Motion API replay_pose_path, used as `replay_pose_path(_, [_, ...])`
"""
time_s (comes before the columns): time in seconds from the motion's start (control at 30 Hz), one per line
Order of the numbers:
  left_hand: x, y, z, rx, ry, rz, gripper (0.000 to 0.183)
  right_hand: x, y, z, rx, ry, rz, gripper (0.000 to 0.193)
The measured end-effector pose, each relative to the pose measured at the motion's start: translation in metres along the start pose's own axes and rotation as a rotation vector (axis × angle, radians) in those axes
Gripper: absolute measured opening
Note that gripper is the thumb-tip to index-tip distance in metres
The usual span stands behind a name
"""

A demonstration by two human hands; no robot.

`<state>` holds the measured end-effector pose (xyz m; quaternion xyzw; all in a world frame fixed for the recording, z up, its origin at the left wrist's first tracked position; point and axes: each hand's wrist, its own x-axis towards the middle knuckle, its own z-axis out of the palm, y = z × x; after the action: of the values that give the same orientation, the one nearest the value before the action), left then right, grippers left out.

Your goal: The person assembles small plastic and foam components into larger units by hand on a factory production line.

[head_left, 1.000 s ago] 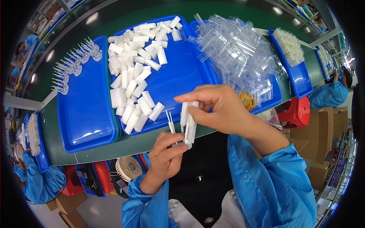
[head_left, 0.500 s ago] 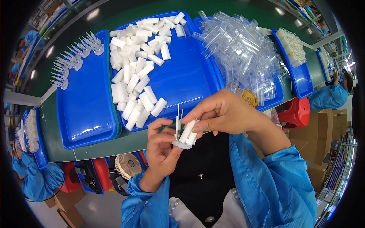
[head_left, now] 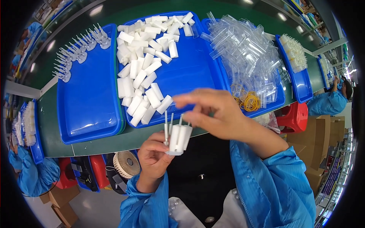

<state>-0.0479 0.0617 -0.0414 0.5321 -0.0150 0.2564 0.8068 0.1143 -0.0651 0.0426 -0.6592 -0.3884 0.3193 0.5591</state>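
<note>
My left hand [head_left: 152, 155] grips a small white plastic base [head_left: 175, 153] by its edge, in front of the table. Thin upright pins [head_left: 166, 127] rise from the base, and white foam-like sleeves [head_left: 178, 137] stand on some of them. Just above the pin tops is my right hand [head_left: 218, 114], slightly blurred, with thumb and index finger apart and nothing seen between them. Beyond it lies a blue tray [head_left: 190, 76] with many loose white cylinders [head_left: 138, 78] heaped along its left and far sides.
At left, a blue tray [head_left: 89, 110] carries a row of pinned clear-white bases [head_left: 81, 53] at its far end. Clear plastic tubes [head_left: 247, 57] and yellow rubber bands [head_left: 251, 102] fill a tray at right. A red stool [head_left: 294, 117] stands below the table edge [head_left: 91, 152].
My right hand has come off the white sleeve and lifted up from the base. My left hand has moved slightly left and down with the base, now more upright.
</note>
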Motion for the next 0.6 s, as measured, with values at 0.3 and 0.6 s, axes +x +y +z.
replay_pose_path(0.3, [-0.006, 0.011, -0.012, -0.040, 0.137, 0.148, 0.026, 0.052, 0.026, 0.018, -1.097, -0.125, -0.425, 0.013])
replay_pose_path(0.6, [-0.007, 0.009, -0.013, 0.066, 0.052, 0.104, 0.021, 0.055, 0.023, 0.011, -1.235, -0.043, -0.245, 0.020])
